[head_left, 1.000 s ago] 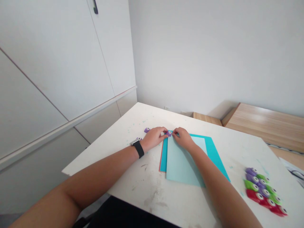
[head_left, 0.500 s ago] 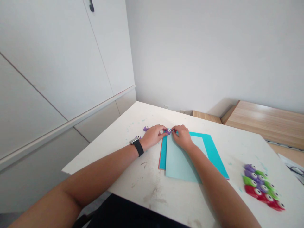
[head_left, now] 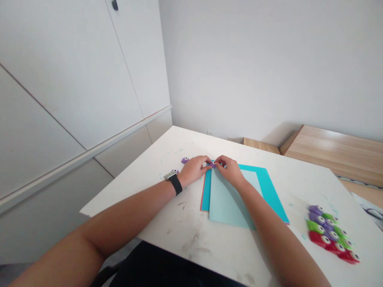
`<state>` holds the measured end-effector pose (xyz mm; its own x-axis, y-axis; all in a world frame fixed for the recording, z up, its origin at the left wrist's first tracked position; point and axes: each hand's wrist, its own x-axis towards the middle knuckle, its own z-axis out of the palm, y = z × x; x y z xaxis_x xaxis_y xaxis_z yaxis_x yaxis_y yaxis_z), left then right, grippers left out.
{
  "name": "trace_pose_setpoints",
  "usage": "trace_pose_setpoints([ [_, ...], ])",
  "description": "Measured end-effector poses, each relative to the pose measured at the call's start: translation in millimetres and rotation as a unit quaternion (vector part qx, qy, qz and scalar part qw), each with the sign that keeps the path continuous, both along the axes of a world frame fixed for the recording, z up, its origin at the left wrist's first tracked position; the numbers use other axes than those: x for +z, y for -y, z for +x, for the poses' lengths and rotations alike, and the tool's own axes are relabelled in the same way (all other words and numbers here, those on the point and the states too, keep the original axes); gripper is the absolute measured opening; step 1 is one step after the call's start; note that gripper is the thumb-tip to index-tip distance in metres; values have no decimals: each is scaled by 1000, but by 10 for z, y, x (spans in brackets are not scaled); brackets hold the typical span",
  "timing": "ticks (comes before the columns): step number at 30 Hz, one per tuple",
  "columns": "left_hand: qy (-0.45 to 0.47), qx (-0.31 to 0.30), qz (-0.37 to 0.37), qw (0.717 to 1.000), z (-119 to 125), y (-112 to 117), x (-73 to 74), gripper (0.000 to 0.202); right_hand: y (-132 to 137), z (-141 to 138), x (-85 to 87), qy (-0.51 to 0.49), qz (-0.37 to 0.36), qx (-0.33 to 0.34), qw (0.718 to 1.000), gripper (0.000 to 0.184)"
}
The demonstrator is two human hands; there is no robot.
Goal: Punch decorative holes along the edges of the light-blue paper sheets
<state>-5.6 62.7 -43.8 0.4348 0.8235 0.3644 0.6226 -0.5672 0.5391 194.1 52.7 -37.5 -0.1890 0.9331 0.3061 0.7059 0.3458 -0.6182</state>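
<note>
My left hand (head_left: 194, 169) and my right hand (head_left: 229, 170) meet at the far corner of a light blue paper sheet (head_left: 229, 198). Both pinch a small purple paper punch (head_left: 212, 164) with a white button, set on that corner. The light blue sheet lies on a teal sheet (head_left: 269, 189), with a red edge showing at the left. A black watch is on my left wrist.
Another purple punch (head_left: 184, 160) sits on the white table (head_left: 185, 227) left of my hands, and one more (head_left: 174, 172) by my watch. A cluster of several purple, green and red punches (head_left: 330, 234) lies at the right. A wooden surface (head_left: 335, 149) stands behind.
My hands stay on the punch at the sheet's corner; my fingers have closed in more tightly over it. The view has shifted slightly.
</note>
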Motion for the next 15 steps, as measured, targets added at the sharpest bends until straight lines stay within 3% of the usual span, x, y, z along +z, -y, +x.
trace_pose_setpoints([
  [15, -7, 11, -37, 999, -1, 3, 62, 24, -178, -48, -79, -101, -156, -54, 981, 16],
])
